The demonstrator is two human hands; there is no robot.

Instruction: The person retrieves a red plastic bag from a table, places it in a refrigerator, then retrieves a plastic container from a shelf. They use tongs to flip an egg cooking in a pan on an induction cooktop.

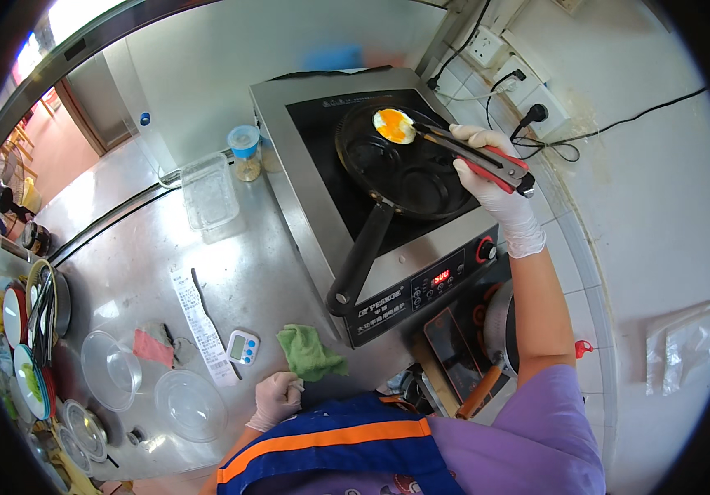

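Note:
Gloved in clear plastic, my right hand [491, 167] grips red-and-black handled tongs [463, 148]. Their tips meet the edge of a fried egg [394, 125] with a broken orange yolk, at the far side of a black egg pan [420, 195] with several round wells. Whether the egg is lifted clear of the pan is hard to tell. The pan sits on a steel electric cooktop [318, 204], its black handle [361, 260] pointing towards me. My gloved left hand [278, 401] is curled into a fist at the counter's front edge, beside a crumpled green cloth [310, 352].
Left of the cooktop are a clear plastic tray [208, 192], a blue-lidded jar [245, 154], a printed paper slip [203, 328], a digital timer [243, 348] and a clear bowl [111, 371]. Plugs and cords [534, 117] line the right wall. Below my right arm stands a wooden-handled pot [500, 325].

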